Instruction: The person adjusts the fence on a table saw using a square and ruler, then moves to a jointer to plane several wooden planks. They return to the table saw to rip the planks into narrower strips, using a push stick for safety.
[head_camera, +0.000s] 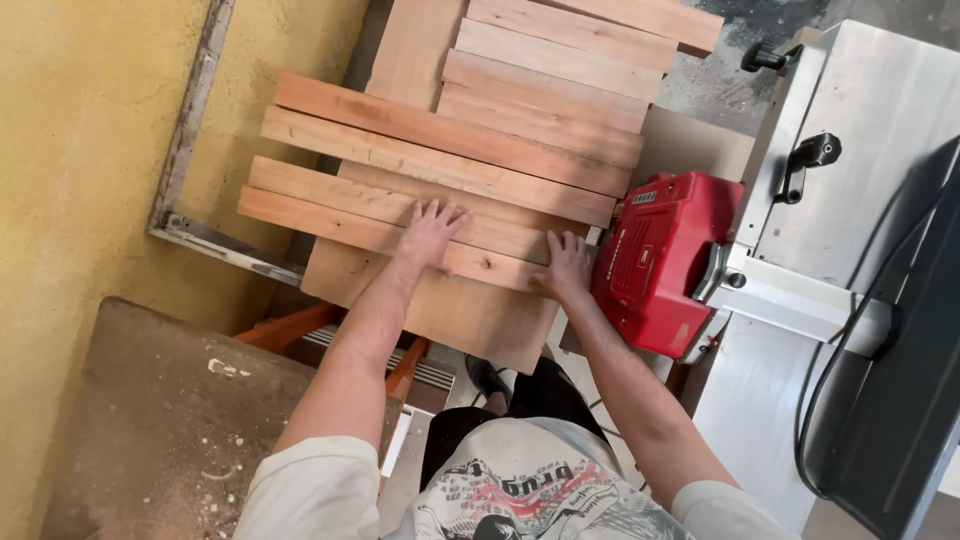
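Overhead view: the left hand, fingers spread, lies flat on the nearest wooden plank of a stack; the right hand rests open at that plank's right end, gripping nothing. The planks lie crosswise on a wider board. Judged risk: the overhanging plank may slide or tip off the stack. A red machine housing just beside the right hand limits movement rightward; a yellow wall bounds the left.

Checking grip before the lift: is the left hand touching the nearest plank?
Touching. The head view shows the left hand lying flat, fingers spread, on the nearest plank.
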